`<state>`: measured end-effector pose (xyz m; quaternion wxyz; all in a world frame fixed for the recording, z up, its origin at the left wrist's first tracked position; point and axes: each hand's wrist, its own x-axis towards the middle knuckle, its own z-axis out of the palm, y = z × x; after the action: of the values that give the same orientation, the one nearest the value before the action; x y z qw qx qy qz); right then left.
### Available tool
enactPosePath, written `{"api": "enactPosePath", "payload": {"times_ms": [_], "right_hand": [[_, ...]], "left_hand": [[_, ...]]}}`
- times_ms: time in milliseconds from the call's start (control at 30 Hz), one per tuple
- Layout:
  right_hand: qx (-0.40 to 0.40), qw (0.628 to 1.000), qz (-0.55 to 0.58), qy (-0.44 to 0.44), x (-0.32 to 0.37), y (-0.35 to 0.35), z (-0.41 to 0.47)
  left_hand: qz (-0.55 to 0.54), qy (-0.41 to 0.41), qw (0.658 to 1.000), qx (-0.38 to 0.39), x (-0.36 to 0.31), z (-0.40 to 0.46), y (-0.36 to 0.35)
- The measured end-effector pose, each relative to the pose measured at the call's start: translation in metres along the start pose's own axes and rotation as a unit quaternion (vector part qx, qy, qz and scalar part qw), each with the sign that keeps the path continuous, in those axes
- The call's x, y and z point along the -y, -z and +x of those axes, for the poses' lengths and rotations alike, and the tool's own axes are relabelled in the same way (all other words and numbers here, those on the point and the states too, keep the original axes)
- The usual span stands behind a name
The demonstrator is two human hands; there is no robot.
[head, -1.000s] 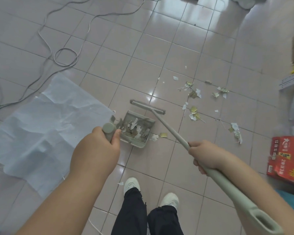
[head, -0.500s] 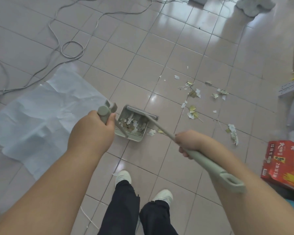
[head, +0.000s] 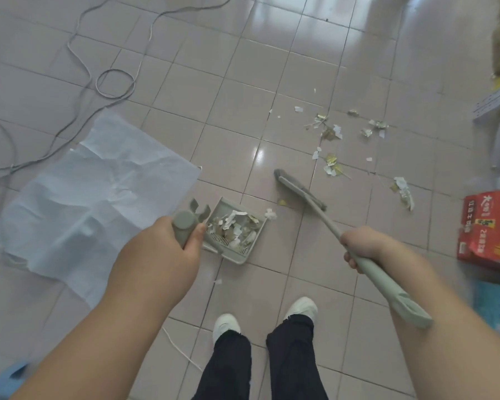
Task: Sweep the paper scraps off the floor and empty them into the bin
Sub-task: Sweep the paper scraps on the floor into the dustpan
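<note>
My left hand (head: 159, 252) grips the upright handle of a grey-green dustpan (head: 238, 254) that rests on the tiled floor and holds several paper scraps. My right hand (head: 364, 245) is closed on the long handle of a matching broom (head: 299, 189), whose head lies on the floor to the right of the pan, apart from it. A white scrap (head: 270, 214) and a yellow one (head: 282, 202) lie between pan and broom head. More white and gold scraps (head: 331, 134) are scattered over the tiles beyond, to the right. No bin is in view.
A large crumpled white sheet (head: 78, 203) lies on the floor to the left. Thin cables (head: 114, 82) loop across the tiles at upper left. A red carton (head: 488, 229) sits at the right edge. My white shoes (head: 225, 324) stand just behind the pan.
The broom head has pulled back out of the dustpan mouth and moved right, onto the floor. My left hand and the pan have stayed roughly in place.
</note>
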<state>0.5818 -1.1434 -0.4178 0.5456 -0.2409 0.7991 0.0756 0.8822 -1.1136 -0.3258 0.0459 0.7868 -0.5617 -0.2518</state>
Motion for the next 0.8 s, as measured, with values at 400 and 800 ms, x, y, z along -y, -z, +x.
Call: {"api": "enactPosePath", "payload": {"times_ms": [400,800], "right_hand": [[0.086,0.996,0.032,0.018,-0.030,-0.065,-0.038],[0.043,0.994,0.085,0.046,-0.038,-0.017,-0.060]], "left_hand": [[0.021,-0.039,0.999,0.025,0.016,-0.019,-0.019],[0.005,-0.037,0.999,0.018,0.017,-0.021,-0.019]]}}
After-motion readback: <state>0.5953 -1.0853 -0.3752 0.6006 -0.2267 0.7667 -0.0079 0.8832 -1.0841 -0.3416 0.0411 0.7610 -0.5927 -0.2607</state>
